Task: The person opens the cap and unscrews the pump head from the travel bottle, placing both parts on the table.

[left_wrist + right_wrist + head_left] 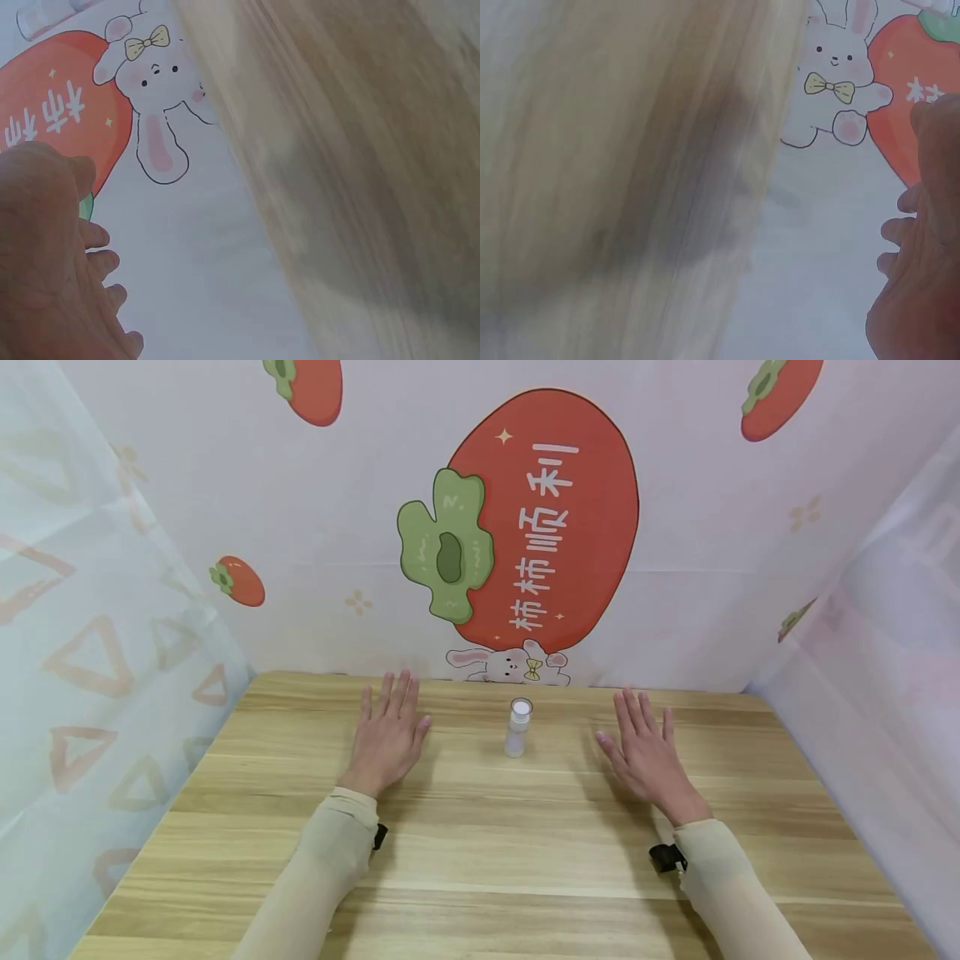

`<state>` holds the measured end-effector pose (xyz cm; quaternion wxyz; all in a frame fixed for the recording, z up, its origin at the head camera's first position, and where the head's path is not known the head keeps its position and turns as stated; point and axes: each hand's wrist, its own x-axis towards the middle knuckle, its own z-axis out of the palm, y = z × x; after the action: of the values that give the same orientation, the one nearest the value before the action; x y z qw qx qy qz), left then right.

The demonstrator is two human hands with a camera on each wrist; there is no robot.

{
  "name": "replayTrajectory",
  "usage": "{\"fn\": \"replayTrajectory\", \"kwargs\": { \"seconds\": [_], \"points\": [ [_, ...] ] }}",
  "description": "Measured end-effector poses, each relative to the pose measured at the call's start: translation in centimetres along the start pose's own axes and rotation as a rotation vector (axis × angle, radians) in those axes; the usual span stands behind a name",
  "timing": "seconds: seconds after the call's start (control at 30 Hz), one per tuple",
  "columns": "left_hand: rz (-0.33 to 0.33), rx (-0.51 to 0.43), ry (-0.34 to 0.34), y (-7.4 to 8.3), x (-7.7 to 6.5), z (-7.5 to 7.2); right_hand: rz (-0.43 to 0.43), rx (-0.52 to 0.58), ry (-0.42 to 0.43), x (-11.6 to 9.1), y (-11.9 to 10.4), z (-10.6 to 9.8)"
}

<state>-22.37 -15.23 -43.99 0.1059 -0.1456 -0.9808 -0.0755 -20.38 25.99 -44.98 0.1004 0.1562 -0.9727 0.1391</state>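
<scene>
A small whitish bottle with a white top point(516, 728) stands upright near the back of the wooden table, between the two hands and apart from both. To its left, my left hand point(386, 735) reaches forward with straight fingers, holding nothing. My right hand point(647, 752) lies to the bottle's right, its fingers also extended and nothing in its grasp. In the left wrist view the left hand point(45, 247) shows at the lower left edge. The right wrist view has the right hand point(922, 232) along its right edge. The bottle cannot be made out clearly in either wrist view.
The wooden table point(510, 860) ends at a white back sheet point(322, 518) printed with a large red persimmon point(592, 527) and a rabbit. White patterned sheets hang along the left side point(157, 710) and the right side point(862, 693). Each wrist carries a black device point(664, 858).
</scene>
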Motion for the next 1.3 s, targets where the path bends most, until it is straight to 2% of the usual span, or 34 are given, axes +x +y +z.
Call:
{"fn": "replayTrajectory", "kwargs": {
  "seconds": [0.27,0.43,0.6,0.73,1.0,1.3],
  "points": [
    [0.022,-0.062,-0.009,1.2,0.1,-0.1,-0.019,0.043,-0.001,0.2,-0.9,-0.2],
    [0.028,-0.080,-0.022,2.0,0.1,0.2,-0.044,0.085,0.041,0.2,-1.4,0.0],
    [0.061,-0.131,0.029,2.8,0.0,0.8,-0.070,0.123,0.079,0.2,-2.0,0.1],
    [0.100,-0.164,0.076,3.4,0.0,1.0,-0.057,0.151,0.075,0.2,-2.6,0.1],
    [0.129,-0.205,0.109,4.6,0.1,1.3,-0.017,0.199,0.060,0.2,-3.6,-0.1],
    [0.114,-0.248,0.082,5.9,0.3,1.5,-0.009,0.220,0.048,0.2,-4.5,-0.1]
  ]
}}
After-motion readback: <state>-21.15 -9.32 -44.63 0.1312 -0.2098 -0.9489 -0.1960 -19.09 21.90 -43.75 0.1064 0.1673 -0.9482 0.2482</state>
